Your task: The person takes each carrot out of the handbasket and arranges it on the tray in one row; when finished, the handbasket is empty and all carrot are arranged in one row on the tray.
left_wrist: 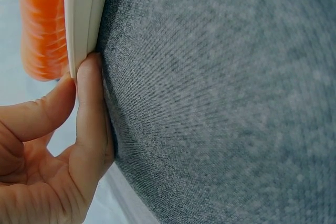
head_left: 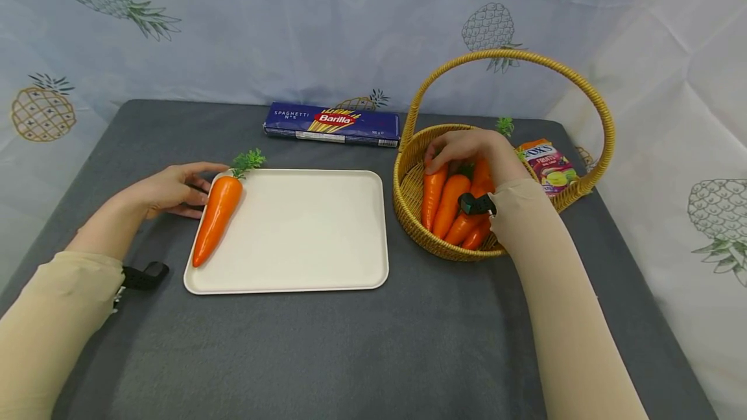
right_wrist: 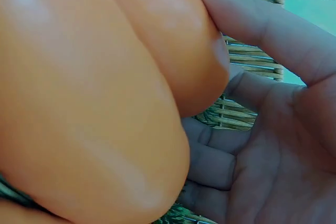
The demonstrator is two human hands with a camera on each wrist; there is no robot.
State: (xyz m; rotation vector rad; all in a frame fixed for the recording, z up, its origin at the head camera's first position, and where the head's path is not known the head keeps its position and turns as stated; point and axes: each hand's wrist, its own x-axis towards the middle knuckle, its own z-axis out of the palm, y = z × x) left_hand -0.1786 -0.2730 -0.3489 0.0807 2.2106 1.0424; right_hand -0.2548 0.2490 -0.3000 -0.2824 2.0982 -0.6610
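A cream tray (head_left: 303, 232) lies on the grey table, with one orange carrot (head_left: 217, 219) with a green top slanting along its left side. At the tray's left edge is my left hand (head_left: 175, 190); its thumb and a finger (left_wrist: 90, 103) pinch the rim. My right hand (head_left: 467, 144) reaches into a wicker basket (head_left: 404, 203) and grips the leftmost carrot (head_left: 433, 193) near its thick end. In the right wrist view the thumb (right_wrist: 252, 22) presses that carrot's side, while the other fingers are partly hidden behind it. Several more carrots (head_left: 452, 203) lie beside it in the basket.
A blue spaghetti box (head_left: 332, 125) lies at the back, behind the tray. The basket's tall handle (head_left: 607, 128) arches above the right hand. To the right, a Fox's sweets packet (head_left: 548, 164) shows behind the basket rim. A patterned cloth (head_left: 362, 31) hangs behind the table.
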